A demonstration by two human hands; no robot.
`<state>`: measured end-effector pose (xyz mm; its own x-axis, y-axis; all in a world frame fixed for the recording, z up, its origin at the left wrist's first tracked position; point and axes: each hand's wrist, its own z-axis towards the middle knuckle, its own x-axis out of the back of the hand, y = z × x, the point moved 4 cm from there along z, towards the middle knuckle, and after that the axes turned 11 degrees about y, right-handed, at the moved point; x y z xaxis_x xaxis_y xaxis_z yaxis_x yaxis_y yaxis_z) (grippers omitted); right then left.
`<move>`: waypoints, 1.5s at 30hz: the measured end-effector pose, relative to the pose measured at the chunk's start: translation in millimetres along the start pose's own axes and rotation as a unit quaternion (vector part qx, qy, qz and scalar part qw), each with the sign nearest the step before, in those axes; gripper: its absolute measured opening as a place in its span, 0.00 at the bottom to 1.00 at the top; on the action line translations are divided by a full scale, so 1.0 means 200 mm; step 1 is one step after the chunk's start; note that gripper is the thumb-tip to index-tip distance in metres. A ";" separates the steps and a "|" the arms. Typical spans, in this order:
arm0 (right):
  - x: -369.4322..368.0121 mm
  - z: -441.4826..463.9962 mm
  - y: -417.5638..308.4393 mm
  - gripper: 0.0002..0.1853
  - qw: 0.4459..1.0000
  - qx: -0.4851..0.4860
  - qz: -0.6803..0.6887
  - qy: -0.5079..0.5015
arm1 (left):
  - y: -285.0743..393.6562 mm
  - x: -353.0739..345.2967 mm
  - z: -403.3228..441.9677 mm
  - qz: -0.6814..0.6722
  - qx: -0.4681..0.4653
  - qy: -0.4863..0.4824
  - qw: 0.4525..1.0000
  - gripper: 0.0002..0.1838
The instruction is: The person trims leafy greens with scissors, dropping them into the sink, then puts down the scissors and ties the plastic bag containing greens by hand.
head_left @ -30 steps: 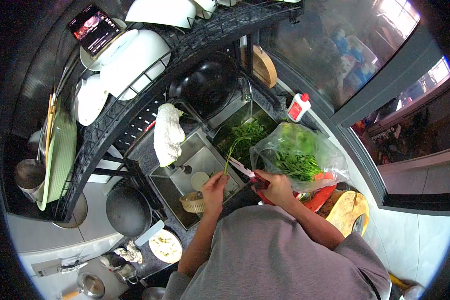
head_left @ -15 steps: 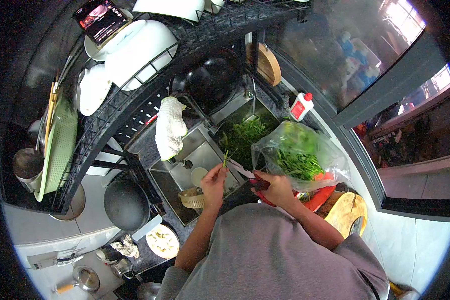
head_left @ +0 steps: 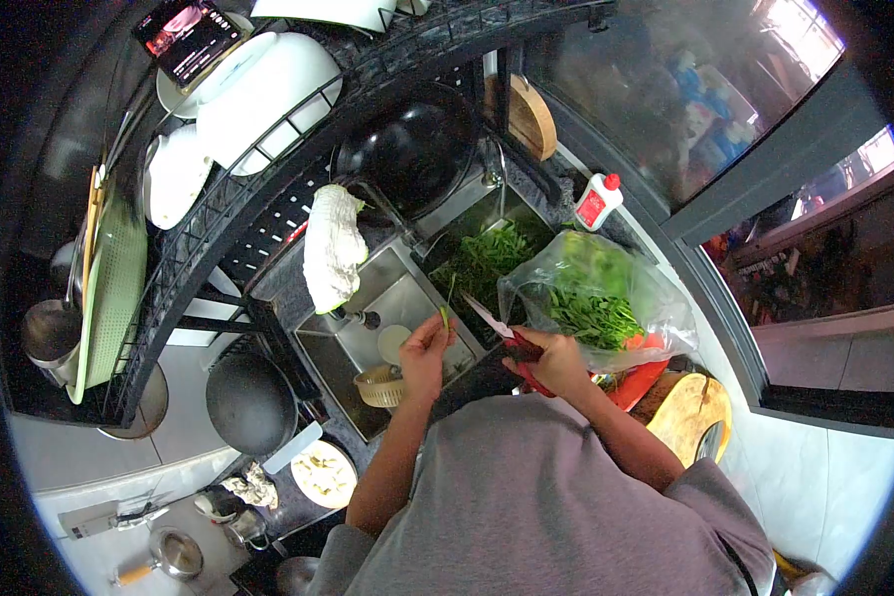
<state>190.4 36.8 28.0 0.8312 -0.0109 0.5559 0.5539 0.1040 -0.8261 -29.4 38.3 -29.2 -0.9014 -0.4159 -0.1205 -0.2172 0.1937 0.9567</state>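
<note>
Over the near part of the steel sink, my left hand pinches a short green stem. My right hand is closed round the red handles of scissors, whose blades point up and left, apart from the stem. Leafy greens lie in the right basin. A clear plastic bag with more greens sits beyond my right hand. A beige basket and a pale round dish are in the left basin.
A white cloth-like bundle hangs by the faucet. Behind the sink is a black wok. A red-capped bottle stands at right. A wooden board, a plate of pale pieces and a dish rack surround the work area.
The longer stem in my left hand is now a short piece. The scissors have moved slightly away from my left hand, and their blades now point more upward.
</note>
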 end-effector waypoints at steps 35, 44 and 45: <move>0.61 -0.53 0.10 0.23 0.991 -0.080 0.076 0.082 | -0.76 -1.00 -0.53 0.164 -0.146 -0.643 0.734 0.23; 0.64 -0.73 0.12 0.20 0.978 -0.175 0.096 0.063 | -0.26 -1.14 -0.38 0.162 -0.060 -0.511 0.842 0.08; 0.64 -0.74 0.15 0.22 0.979 -0.156 0.104 0.084 | -0.24 -1.20 -0.34 0.230 -0.141 -0.466 0.842 0.07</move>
<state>319.4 -109.4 61.0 0.9094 -0.1879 0.3711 0.3379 -0.1867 -0.9225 222.8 68.0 -27.4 -0.7964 0.5501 0.2512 0.2151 -0.1305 0.9678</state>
